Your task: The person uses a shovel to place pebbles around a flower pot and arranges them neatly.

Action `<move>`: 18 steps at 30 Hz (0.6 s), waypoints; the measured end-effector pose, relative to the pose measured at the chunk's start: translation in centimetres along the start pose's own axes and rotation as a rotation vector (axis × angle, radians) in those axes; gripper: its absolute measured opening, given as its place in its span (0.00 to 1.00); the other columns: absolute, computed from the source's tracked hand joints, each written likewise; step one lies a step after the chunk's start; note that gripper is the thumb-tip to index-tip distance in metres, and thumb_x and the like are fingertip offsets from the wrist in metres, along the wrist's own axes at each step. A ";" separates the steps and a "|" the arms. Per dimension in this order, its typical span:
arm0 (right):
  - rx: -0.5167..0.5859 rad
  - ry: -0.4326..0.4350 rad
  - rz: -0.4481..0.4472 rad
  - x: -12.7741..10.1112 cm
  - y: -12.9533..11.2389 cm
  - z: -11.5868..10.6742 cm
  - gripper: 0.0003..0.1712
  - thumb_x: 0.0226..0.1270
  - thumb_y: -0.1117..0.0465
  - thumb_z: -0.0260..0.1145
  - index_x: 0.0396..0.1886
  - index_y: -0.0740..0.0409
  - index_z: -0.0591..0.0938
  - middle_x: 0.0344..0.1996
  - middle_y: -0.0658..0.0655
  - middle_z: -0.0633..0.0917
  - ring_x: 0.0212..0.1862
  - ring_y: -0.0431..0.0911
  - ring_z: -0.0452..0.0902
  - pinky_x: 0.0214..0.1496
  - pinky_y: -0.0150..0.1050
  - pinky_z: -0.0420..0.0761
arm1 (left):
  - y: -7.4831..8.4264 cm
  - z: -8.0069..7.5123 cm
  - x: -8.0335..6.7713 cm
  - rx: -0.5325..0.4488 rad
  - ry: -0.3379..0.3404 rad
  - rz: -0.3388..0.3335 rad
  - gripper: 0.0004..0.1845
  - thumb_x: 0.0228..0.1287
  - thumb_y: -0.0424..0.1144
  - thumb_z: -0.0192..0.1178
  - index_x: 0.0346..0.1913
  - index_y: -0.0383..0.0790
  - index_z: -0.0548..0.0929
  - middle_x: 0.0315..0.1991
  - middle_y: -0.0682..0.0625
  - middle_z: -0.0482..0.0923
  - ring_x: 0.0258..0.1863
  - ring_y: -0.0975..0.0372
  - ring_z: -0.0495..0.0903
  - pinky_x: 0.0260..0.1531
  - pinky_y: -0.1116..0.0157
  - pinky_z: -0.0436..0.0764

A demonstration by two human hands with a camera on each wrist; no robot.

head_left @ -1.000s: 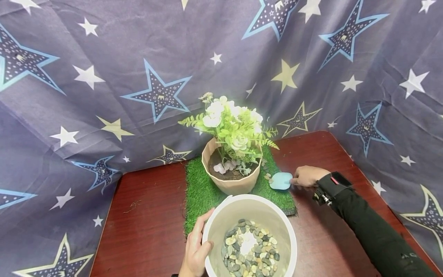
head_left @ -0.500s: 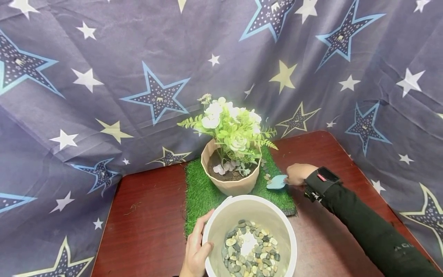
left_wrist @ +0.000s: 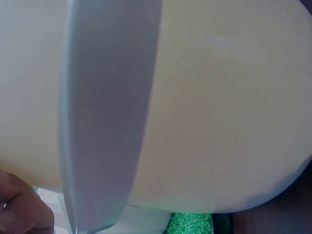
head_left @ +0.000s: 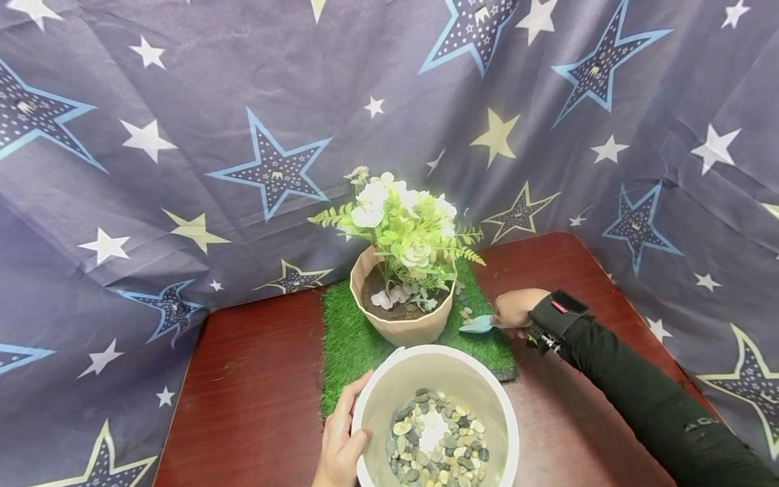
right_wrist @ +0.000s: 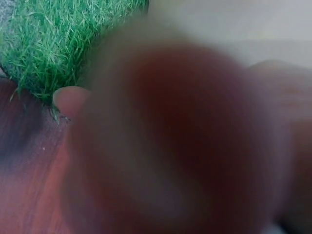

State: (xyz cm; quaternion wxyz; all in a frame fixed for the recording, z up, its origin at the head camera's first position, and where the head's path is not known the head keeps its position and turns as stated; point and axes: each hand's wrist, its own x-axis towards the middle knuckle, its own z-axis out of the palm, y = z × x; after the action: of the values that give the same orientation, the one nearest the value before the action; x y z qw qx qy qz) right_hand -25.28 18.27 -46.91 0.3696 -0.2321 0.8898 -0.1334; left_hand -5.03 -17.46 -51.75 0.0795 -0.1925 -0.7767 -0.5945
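Note:
My left hand (head_left: 341,436) grips the near-left rim of a pale bucket (head_left: 510,412), thumb at the rim and fingers along the outside wall. Grey and yellowish pebbles (head_left: 459,450) lie around its bottom, with a bright white patch in the middle. My right hand (head_left: 516,310) holds a light blue hand shovel (head_left: 478,325), its blade tilted low over the green turf mat (head_left: 349,341). Just beyond the blade, several loose pebbles (head_left: 465,312) sit on the mat. The left wrist view is filled by the bucket wall (left_wrist: 219,107); the blurred right hand (right_wrist: 170,141) hides the shovel in its own view.
A beige flowerpot (head_left: 406,330) with white flowers and green leaves (head_left: 389,226) stands on the mat, left of the shovel. The red-brown table (head_left: 255,399) ends at a star-patterned curtain (head_left: 213,101) behind and to the right.
My right hand has moved left with the hand shovel, and the blade has turned from facing up to more edge-on. The left hand still holds the bucket.

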 end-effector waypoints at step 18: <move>0.122 -0.069 -0.014 -0.5 0.2 0.8 0.21 0.80 0.58 0.54 0.30 0.67 0.83 0.16 0.53 0.83 0.14 0.37 0.72 0.18 0.27 0.73 | -0.1 -0.1 0.0 0.013 0.003 -0.001 0.45 0.41 0.20 0.49 0.73 0.35 0.69 0.54 0.32 0.85 0.50 0.58 0.87 0.50 0.67 0.85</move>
State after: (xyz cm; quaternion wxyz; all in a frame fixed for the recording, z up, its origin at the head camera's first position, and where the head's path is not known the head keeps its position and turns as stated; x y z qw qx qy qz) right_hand -24.52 18.65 -47.24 0.4126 -0.2199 0.8651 -0.1817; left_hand -5.03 -17.58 -51.82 0.0818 -0.1906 -0.7805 -0.5897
